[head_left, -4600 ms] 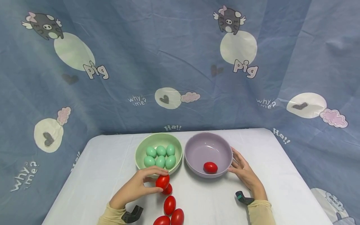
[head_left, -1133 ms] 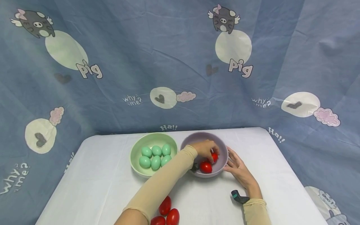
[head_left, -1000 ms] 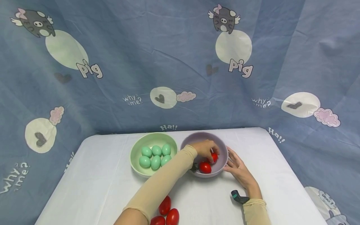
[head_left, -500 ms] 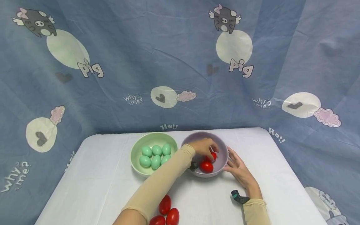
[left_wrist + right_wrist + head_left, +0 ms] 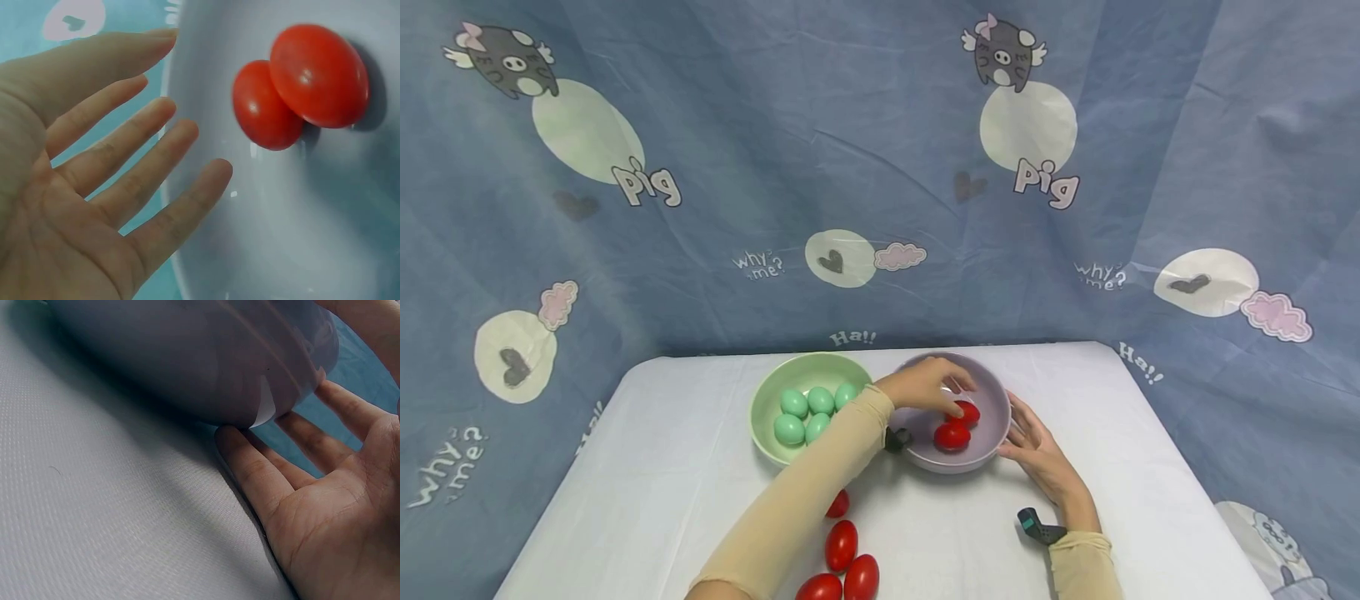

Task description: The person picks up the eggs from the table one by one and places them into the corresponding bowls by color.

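The left hand (image 5: pixel 925 385) is over the purple bowl (image 5: pixel 995 417), fingers spread and nothing in its grasp. Two red eggs (image 5: pixel 952 436) lie side by side in that bowl, touching each other. The left wrist view has the fingers extended at the bowl's rim, a gap apart from the front red egg (image 5: pixel 320 76). On the bowl's right side, the right hand (image 5: pixel 1037 450) rests its fingertips against the outer wall. In the right wrist view its fingers (image 5: pixel 250 465) are nearly straight along the bowl's underside.
Left of the purple bowl stands a light green bowl (image 5: pixel 808 371) with several green eggs (image 5: pixel 790 429), partly hidden by the left sleeve (image 5: pixel 805 492). Several red eggs (image 5: pixel 841 546) lie on the white table (image 5: pixel 647 467) near its front. A blue printed cloth (image 5: pixel 880 167) hangs behind.
The left hand carried a red egg from the table into the purple bowl and let it go there. It has since drawn slightly back left, fingers spreading. The right hand stays at the bowl.
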The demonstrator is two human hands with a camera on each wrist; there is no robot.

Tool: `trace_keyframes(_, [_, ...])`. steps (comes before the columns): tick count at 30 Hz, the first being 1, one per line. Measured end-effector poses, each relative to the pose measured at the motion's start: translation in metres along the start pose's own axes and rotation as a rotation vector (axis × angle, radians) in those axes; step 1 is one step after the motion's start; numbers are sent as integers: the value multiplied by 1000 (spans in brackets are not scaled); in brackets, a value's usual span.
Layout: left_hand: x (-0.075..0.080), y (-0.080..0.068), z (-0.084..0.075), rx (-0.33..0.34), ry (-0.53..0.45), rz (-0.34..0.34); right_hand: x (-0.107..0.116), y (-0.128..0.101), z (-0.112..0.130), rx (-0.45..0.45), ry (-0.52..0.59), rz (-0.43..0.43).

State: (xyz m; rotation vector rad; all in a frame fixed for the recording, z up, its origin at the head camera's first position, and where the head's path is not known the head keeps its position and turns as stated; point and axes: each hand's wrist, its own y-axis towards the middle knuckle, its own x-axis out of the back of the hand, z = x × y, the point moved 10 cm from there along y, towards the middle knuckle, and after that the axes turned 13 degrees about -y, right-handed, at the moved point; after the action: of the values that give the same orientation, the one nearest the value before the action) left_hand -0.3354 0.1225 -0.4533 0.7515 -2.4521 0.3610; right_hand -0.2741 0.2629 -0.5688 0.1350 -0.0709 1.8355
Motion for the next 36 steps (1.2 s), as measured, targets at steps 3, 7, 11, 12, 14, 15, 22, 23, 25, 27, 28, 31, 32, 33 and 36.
trace_keyframes(3, [5,-13,-6,-31,18,-22,0,0,-1,-3,-3,-7])
trace_keyframes(7, [6,-36,-11,-51,-49,-38,0,-1,1,-2,0,-13])
trace_keyframes(11, [4,-64,-11,-60,-148,-75,-1,-1,3,9,13,-7])
trace_keyframes(12, [3,-71,-11,-66,-161,-87,-1,-1,4,10,14,-7])
trace_keyframes(14, [0,-87,-11,-81,-192,-107,-1,0,4,14,16,-8])
trace_keyframes(15, [-1,-94,-11,-92,-208,-115,-1,0,5,15,14,-10])
trace_keyframes(22, [-18,-155,-8,-155,-160,-168,-3,-1,5,21,16,-5])
trace_keyframes(23, [-21,-164,-7,-163,-155,-175,-3,-1,5,24,17,-3])
trace_keyframes(25, [-27,-182,-2,-157,-149,-196,-4,0,5,29,17,0])
trace_keyframes(27, [-31,-197,4,-144,-157,-220,-4,0,5,35,16,-1])
trace_keyframes(28, [-33,-204,8,-133,-160,-232,-3,0,5,38,17,-2])
trace_keyframes(31, [-38,-221,22,-98,-183,-261,-4,0,4,46,17,2])
trace_keyframes(32, [-39,-225,27,-88,-189,-266,-4,0,4,46,20,4])
trace_keyframes(33, [-40,-229,31,-79,-195,-268,-4,0,4,45,22,5])
trace_keyframes(36, [-45,-237,41,-69,-204,-265,-4,0,4,37,27,3])
